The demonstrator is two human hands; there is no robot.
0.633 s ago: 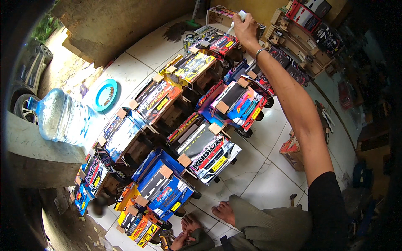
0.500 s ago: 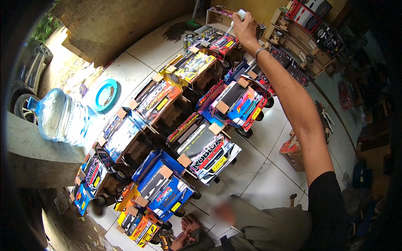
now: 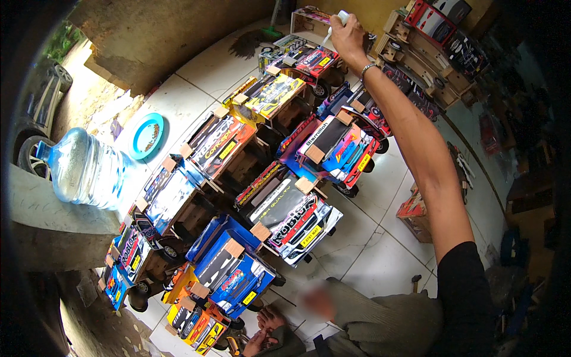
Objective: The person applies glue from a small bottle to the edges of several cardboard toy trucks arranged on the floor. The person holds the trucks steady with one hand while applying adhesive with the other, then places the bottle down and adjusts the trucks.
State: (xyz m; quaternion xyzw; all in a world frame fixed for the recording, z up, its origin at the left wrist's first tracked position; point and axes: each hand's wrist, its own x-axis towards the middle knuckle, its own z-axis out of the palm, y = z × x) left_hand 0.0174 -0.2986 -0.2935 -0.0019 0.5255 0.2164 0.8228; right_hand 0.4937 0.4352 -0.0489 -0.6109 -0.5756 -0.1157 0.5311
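My right hand (image 3: 350,40), at the end of an arm reaching up from the lower right, is closed round a small white bottle (image 3: 341,18). The bottle's thin white nozzle points down toward a red and black toy truck (image 3: 312,58) at the far end of the rows; whether it touches is unclear. Small wooden blocks (image 3: 315,153) sit on top of many trucks. Nearest my forearm stand a blue and red toy truck (image 3: 345,149) and, lower, a white and black one (image 3: 291,220). My left hand is out of view.
A co-worker in a grey-green top (image 3: 386,315) sits at the lower edge, hands (image 3: 270,324) together beside a blue truck (image 3: 235,273). At left are a large clear water bottle (image 3: 83,169) and turquoise plate (image 3: 147,137). A broom (image 3: 250,43) and wooden truck bodies (image 3: 416,59) stand far off.
The view has shifted a little, so the trucks, plate and broom sit slightly differently in it. My right hand still grips the white bottle in nearly the same place.
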